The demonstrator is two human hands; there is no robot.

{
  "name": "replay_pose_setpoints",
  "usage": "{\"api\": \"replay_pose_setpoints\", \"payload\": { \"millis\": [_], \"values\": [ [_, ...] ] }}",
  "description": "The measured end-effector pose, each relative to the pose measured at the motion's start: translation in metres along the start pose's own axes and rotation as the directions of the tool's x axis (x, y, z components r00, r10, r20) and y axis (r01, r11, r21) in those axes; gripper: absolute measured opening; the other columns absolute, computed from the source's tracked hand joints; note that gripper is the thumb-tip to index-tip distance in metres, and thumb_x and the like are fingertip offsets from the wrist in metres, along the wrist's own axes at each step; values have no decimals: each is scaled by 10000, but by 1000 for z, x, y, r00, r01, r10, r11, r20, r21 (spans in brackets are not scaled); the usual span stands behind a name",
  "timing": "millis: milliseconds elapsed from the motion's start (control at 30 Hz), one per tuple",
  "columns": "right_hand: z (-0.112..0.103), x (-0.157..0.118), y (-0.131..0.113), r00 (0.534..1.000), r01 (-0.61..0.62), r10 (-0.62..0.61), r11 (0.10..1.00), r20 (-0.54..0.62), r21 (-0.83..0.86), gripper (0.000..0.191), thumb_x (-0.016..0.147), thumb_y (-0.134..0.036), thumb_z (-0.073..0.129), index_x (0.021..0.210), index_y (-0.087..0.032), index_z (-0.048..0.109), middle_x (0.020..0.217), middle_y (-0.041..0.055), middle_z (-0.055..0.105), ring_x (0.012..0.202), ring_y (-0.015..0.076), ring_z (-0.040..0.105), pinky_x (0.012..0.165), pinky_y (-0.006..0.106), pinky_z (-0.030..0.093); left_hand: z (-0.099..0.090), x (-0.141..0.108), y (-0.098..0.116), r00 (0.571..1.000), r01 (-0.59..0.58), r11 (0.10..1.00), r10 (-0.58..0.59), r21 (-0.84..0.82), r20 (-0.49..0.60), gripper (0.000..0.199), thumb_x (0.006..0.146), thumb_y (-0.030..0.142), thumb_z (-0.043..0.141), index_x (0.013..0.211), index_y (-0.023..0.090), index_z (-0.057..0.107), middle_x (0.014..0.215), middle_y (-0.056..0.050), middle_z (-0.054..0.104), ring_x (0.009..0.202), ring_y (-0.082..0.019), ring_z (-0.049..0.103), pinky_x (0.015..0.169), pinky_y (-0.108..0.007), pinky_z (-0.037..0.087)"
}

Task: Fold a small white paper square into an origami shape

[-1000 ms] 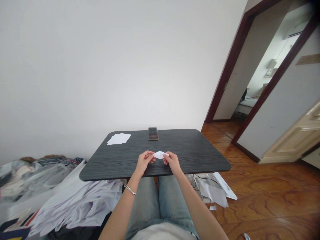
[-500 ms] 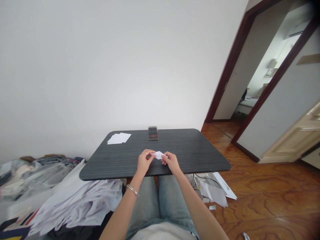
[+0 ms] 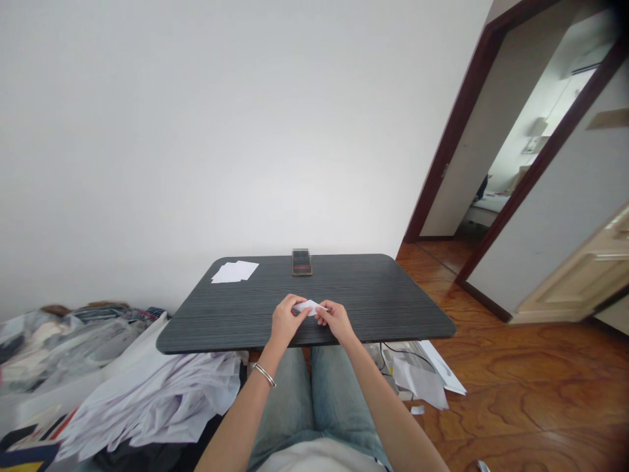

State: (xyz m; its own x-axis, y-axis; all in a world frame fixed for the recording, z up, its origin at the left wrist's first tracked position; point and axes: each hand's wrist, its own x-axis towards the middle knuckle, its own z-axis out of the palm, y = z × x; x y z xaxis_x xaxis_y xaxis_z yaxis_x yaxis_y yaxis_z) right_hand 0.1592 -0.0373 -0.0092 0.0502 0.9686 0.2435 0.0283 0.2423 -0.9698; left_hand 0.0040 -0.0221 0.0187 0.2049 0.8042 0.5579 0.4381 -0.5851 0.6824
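So the small folded piece of white paper (image 3: 309, 307) is a flat little thing with a pointed, kind of diamond-ish outline, creased down to way smaller than a full sheet, and it's plain white with no print on it that I can see. It sits low over the near middle of the dark grey wood-grain table (image 3: 393, 308), just in from the front edge; can't tell if it's actually resting on the top or held a hair above it. The left hand (image 3: 285, 322) has its fingertips pressed together on the left end of the paper, pinching it, and there's a thin silver bracelet (image 3: 264, 374) on that wrist. The right hand (image 3: 335, 320) pinches the right end the same way, thumb and fingers closed on the edge, so both hands nearly meet over it. Further back on the table a dark phone (image 3: 301, 262) lies near the far edge, its screen blurred so nothing is readable, and a small stack of white paper sheets (image 3: 234, 271) lies at the far left corner. Left of the table, on the floor, there's a messy heap of white paper (image 3: 157, 400), and a few more loose sheets (image 3: 422, 377) lie under the right side on the wooden floor. No brand or writing readable anywhere.
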Motion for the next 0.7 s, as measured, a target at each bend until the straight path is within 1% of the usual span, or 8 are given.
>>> {"api": "replay_pose_setpoints", "payload": {
  "millis": [200,433,700],
  "values": [
    [0,1,1,1000,2,-2,1000,-1,-10,230,725,-386,591,648,-170,584,528,-8,602,413,98,502,421,202,380,-1,0,0,999,47,992,-46,-115,7,147,760,310,587,812,200,669,817,-43,648,694,-162,572,606,-246,424],
    [0,0,0,1000,-2,2,1000,-4,-13,233,723,-397,590,658,-173,586,533,-5,605,416,103,510,415,205,392,0,0,-3,997,70,987,-72,-142,-8,198,799,324,533,799,199,686,774,-51,669,678,-173,583,616,-259,432],
    [-1,0,-1,1000,2,-2,1000,-28,13,237,727,-396,591,655,-171,574,535,-6,595,420,97,505,411,197,383,3,1,-10,994,102,976,-105,-192,-10,190,785,310,545,854,204,687,852,-59,695,744,-197,619,636,-281,468]
  ]
}}
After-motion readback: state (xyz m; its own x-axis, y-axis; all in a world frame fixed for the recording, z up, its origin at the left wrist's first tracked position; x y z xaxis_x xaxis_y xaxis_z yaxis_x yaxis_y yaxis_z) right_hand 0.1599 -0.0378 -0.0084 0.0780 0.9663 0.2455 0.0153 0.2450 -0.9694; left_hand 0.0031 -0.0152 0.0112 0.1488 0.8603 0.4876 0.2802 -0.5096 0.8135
